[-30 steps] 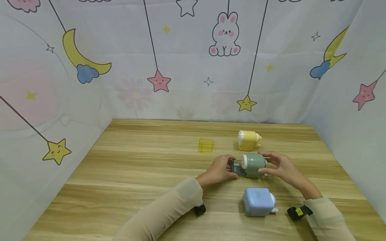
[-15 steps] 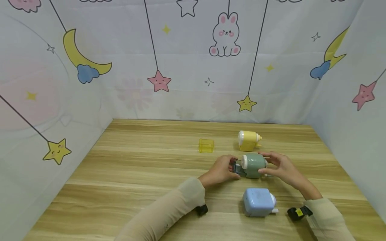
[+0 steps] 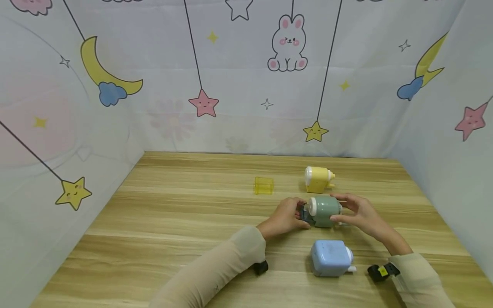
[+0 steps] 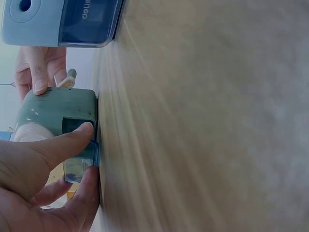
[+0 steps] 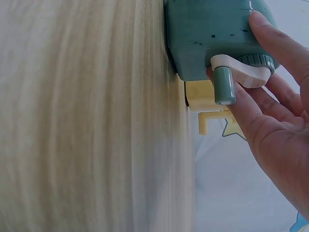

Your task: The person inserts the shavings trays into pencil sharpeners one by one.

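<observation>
A green pencil sharpener with a crank stands on the wooden table. My left hand pinches its clear bluish shavings drawer between thumb and fingers. That drawer sits partly inside the slot in the sharpener's front, its outer part sticking out. My right hand holds the sharpener's body from the crank side, thumb on the near face and fingers round the far side. In the right wrist view the white crank arm with its green knob hangs between thumb and fingers.
A blue pencil sharpener stands nearer the person, a yellow pencil sharpener behind the green one. Left of the yellow one lies a transparent yellow drawer. Printed cloth walls enclose the table's back and sides.
My left hand has moved slightly right, pushing the clear drawer further into the green sharpener. The right hand and the sharpener body have stayed nearly still.
</observation>
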